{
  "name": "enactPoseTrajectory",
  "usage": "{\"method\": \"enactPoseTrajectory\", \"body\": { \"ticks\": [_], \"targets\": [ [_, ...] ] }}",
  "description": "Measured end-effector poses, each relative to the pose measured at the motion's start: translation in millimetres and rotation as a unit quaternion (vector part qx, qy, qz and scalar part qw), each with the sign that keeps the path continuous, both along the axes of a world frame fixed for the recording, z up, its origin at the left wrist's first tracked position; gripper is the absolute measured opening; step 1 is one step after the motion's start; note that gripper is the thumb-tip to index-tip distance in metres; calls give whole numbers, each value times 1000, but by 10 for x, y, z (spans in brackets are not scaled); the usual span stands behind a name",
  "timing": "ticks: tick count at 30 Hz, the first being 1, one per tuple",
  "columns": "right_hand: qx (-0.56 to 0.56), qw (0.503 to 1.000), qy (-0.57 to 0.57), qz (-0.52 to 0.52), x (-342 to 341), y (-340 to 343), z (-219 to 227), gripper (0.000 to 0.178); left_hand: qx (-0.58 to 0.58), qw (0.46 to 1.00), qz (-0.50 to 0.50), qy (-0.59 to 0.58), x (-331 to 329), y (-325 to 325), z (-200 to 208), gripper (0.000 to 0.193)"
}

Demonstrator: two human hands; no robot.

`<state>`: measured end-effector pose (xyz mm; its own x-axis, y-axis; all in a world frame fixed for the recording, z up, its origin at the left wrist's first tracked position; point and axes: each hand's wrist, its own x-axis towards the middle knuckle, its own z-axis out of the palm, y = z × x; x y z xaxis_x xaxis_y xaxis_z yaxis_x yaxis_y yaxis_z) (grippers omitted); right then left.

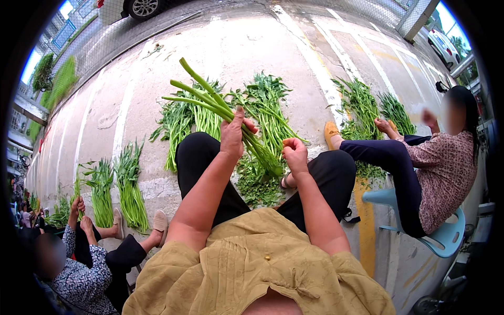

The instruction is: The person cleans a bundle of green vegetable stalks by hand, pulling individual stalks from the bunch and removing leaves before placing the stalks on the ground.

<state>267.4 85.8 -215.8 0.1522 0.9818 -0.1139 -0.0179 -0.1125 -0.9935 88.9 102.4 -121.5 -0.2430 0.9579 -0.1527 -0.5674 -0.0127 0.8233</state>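
Observation:
My left hand (233,135) is closed round a bunch of long green water spinach stalks (210,101). Bare stalk ends point up to the left, and the bunch's leafy end (270,167) hangs down between my knees. To the right of the bunch, my right hand (295,156) has its fingers pinched together. Something orange shows at its fingertips; what they hold, if anything, I cannot make out. Beyond my knees lie piles of water spinach (207,118), with another leafy pile (268,113) beside them. Loose picked leaves (257,186) are heaped on the ground below my hands.
At right a person (441,157) sits on a light blue plastic stool (446,233) near more greens (359,105). Another person (89,262) at lower left handles stalks beside bundles of greens (129,186). A mesh fence (152,31) and a parked car (137,8) stand at the back.

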Motion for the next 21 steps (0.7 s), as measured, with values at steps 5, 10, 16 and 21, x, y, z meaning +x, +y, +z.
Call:
{"method": "enactPoseTrajectory", "body": {
  "ticks": [5, 10, 16, 21],
  "targets": [
    [66, 990, -91, 89, -121, -86, 143, 9, -51, 999, -19, 7, -46, 24, -95, 38],
    [197, 963, -160, 88, -207, -168, 398, 8, -61, 997, -34, 32, 32, -25, -92, 34],
    [233, 947, -198, 101, -260, -221, 458, 9, -58, 996, -57, 24, 140, -61, -116, 34],
    [236, 946, -195, 107, -249, -219, 459, 8, -59, 995, -69, 34, 212, -78, -120, 34]
  ]
}}
